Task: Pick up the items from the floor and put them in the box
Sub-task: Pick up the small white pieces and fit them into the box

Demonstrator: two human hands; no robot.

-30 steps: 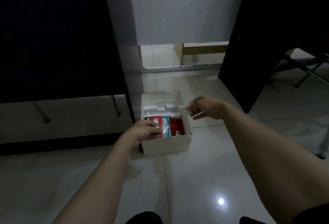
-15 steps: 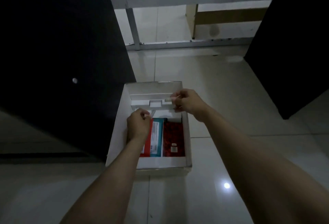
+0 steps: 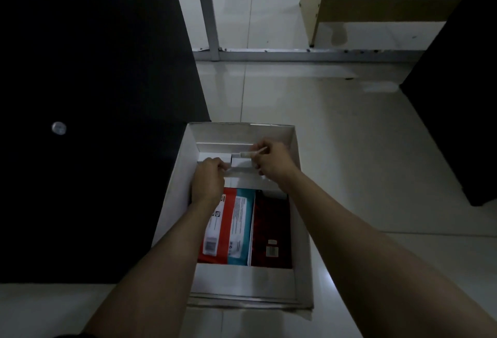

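A white open box point(image 3: 303, 230) stands on the tiled floor below me. Inside lie a red-and-teal packet point(image 3: 228, 233) and a dark red packet point(image 3: 271, 230), with small white boxes point(image 3: 215, 156) along the far end. My right hand point(image 3: 271, 160) is over the far end, pinching a thin white stick-like item point(image 3: 248, 153). My left hand point(image 3: 208, 180) reaches into the box at the left, fingers closed on a small white item point(image 3: 228, 174) that I cannot make out.
A large black panel point(image 3: 94, 122) rises right beside the box on the left. Another dark panel point(image 3: 457, 95) stands at the right. A metal frame rail point(image 3: 295, 55) and a wooden leg point(image 3: 313, 9) cross the floor farther ahead.
The view has closed in on the box. Both hands went from above its rim down into its far end, the right hand still holding the white stick.
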